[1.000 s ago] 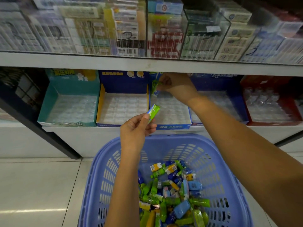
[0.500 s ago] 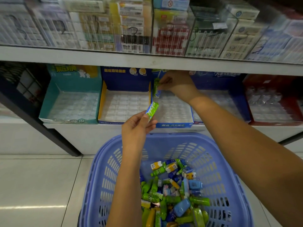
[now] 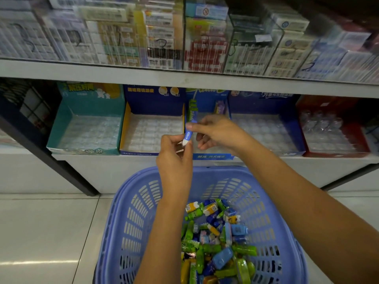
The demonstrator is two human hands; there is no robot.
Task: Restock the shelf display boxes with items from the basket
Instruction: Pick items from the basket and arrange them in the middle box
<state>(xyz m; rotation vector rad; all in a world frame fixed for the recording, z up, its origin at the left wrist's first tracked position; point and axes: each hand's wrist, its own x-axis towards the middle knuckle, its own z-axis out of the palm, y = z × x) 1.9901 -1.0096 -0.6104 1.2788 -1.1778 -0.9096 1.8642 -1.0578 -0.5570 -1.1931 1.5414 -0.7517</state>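
A purple plastic basket stands below the shelf, with several small green, blue and yellow wrapped packs heaped in it. My left hand reaches up from it and pinches the lower end of a small blue pack with a white tip. My right hand pinches that pack's upper end, in front of the middle blue display box. At the back left of that box stand green packs, and a purple pack stands at its back right.
Along the lower shelf sit a teal box, a blue and yellow box, another blue box and a red box, each lined with clear blister trays. Glass-fronted cases of cartons fill the shelf above. Pale floor tiles lie left.
My right hand has drawn back from the rear of the middle box, leaving a green pack standing there, and now meets my left hand on the pack that hand held up.
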